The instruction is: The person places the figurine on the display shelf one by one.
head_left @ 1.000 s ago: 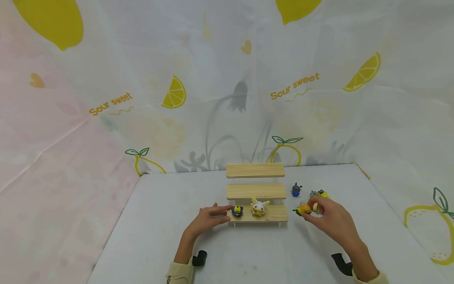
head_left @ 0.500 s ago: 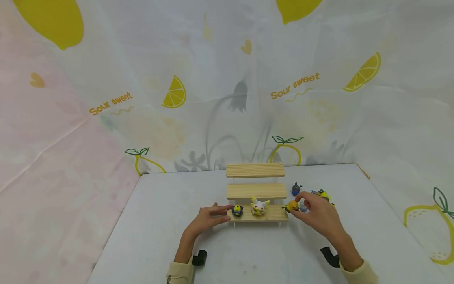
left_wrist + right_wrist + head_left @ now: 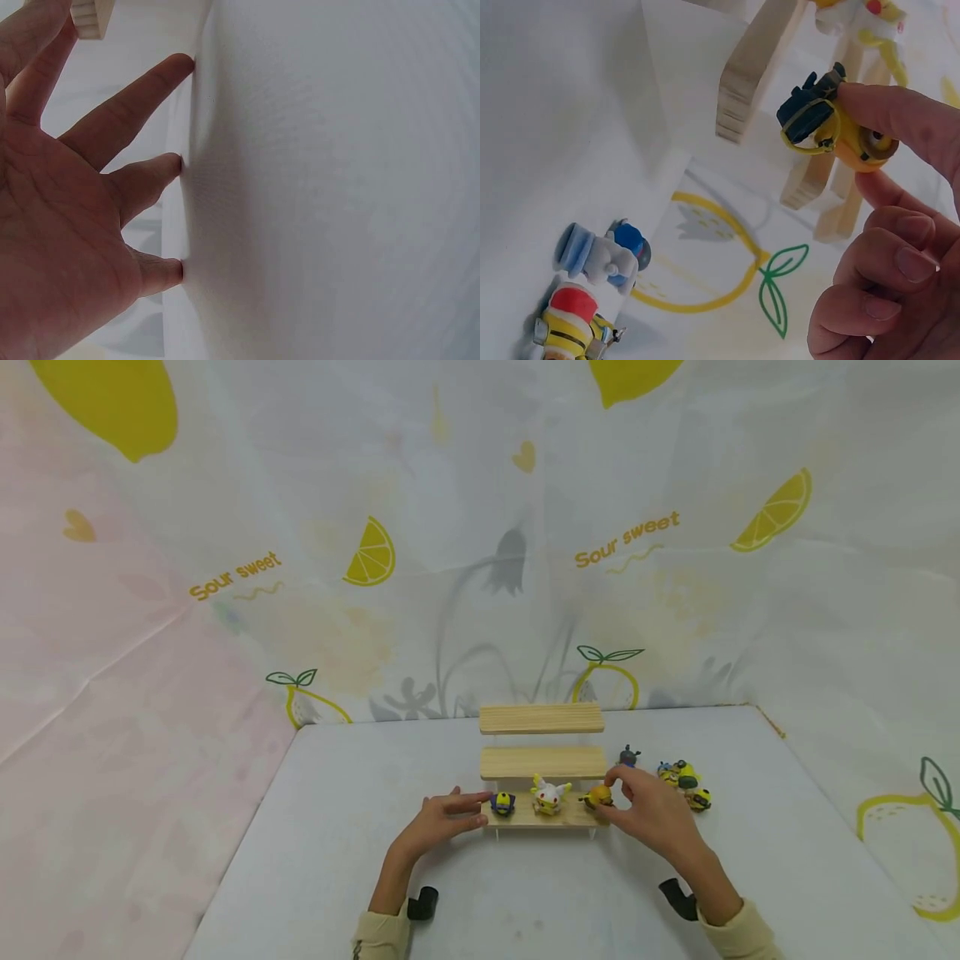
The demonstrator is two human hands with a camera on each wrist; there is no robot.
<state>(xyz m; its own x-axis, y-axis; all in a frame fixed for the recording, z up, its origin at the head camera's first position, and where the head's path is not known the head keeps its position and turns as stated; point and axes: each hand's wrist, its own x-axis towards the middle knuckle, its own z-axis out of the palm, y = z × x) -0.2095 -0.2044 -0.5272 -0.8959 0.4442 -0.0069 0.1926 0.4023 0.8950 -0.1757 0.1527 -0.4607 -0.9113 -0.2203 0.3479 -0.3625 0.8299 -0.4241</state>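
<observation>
A three-tier wooden shelf (image 3: 542, 764) stands on the white table. Its lowest board carries a purple-and-yellow figurine (image 3: 502, 803) at the left and a white figurine with yellow horns (image 3: 550, 796) in the middle. My left hand (image 3: 438, 823) touches that board's left end with thumb and index finger; the other fingertips rest on the white cloth in the left wrist view. With thumb and index finger my right hand (image 3: 654, 810) pinches an orange-yellow goggled figurine (image 3: 859, 142) by the lowest board's right end. Whether this figurine touches the board I cannot tell.
Right of the shelf lie several small figurines (image 3: 681, 774). A grey-and-blue figurine (image 3: 628, 757) stands nearer the shelf, partly behind my right hand. A lemon-print cloth (image 3: 480, 568) hangs behind the table.
My right hand has carried the orange-yellow figurine leftward from beside the pile to the lowest board's right end. My left hand has stayed at the board's left end.
</observation>
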